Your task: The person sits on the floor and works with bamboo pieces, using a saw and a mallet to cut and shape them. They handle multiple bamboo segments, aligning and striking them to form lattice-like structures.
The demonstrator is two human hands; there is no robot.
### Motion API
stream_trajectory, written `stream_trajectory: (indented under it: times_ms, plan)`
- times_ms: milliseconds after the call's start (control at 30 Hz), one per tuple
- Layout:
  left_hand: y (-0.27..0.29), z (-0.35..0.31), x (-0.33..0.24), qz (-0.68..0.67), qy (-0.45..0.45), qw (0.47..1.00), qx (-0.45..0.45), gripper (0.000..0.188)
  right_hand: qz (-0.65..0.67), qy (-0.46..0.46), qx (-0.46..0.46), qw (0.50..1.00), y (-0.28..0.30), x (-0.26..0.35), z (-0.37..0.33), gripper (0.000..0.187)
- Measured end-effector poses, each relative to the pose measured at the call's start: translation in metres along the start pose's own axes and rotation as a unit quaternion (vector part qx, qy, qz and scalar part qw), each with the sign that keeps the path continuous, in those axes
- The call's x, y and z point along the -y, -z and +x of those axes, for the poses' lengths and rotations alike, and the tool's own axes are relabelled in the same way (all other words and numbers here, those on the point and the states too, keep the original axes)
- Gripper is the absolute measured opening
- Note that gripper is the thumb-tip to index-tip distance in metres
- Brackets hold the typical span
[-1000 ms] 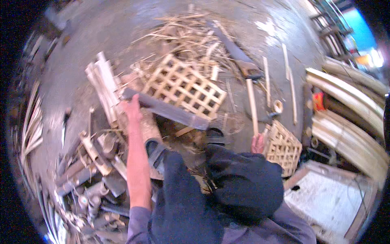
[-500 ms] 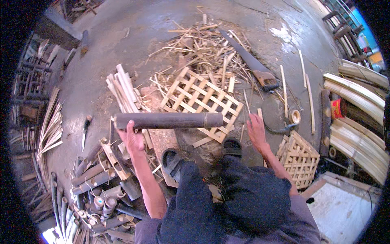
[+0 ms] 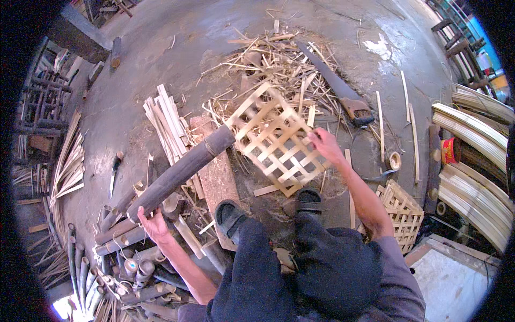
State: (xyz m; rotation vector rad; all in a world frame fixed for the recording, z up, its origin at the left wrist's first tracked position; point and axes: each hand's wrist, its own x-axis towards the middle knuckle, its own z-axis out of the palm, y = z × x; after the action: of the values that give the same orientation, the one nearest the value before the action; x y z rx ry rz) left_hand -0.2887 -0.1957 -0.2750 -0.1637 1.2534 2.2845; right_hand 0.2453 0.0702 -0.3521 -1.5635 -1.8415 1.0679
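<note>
A dark bamboo tube (image 3: 182, 174) slants from lower left to upper right, my left hand (image 3: 155, 224) closed around its lower left end. Its far end reaches the edge of a square woven bamboo lattice (image 3: 287, 134). On the lattice's right corner, my right hand (image 3: 325, 145) has its fingers pinched. The lattice looks slightly blurred and turned. Under the tube's far half lies a worn wooden board (image 3: 217, 180), next to a bundle of pale split bamboo strips (image 3: 163, 121).
Bamboo shavings (image 3: 257, 64) and a handsaw (image 3: 340, 88) lie ahead. A knife (image 3: 114, 172) rests at left, above piled bamboo tubes (image 3: 120, 241). At right are a second woven lattice (image 3: 399, 214), a tape roll (image 3: 394, 160) and long split bamboo (image 3: 472, 193).
My left hand has moved down and left, tilting the tube from level to slanted. My right hand has moved left and up onto the lattice, which has shifted and turned.
</note>
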Motion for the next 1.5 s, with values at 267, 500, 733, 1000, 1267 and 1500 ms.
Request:
stream_trajectory:
  times_ms: [267, 500, 733, 1000, 1267, 1500]
  plan:
    - [0.009, -0.002, 0.016, -0.023, 0.033, 0.999, 0.001, 0.055, 0.159, -0.111, -0.289, 0.938, 0.178, -0.124, -0.074, 0.031]
    - [0.050, 0.000, -0.003, 0.062, -0.043, 0.997, -0.002, 0.046, -0.290, -0.068, -0.364, 0.883, 0.133, -0.112, -0.031, 0.037]
    - [0.046, -0.018, -0.041, 0.021, -0.025, 0.998, -0.055, 0.049, -0.134, 0.126, 0.108, 0.977, -0.095, 0.097, 0.102, 0.042]
    - [0.073, -0.020, -0.048, 0.115, -0.052, 0.991, -0.041, 0.054, -0.250, 0.029, 0.099, 0.963, -0.163, 0.121, 0.140, 0.043]
    - [0.066, -0.026, -0.023, 0.147, -0.026, 0.988, -0.032, 0.051, -0.303, 0.085, 0.125, 0.941, -0.079, 0.070, 0.039, 0.040]
    - [0.095, -0.021, -0.012, 0.178, -0.052, 0.983, -0.001, 0.048, -0.352, 0.220, 0.147, 0.898, -0.012, 0.089, -0.041, 0.059]
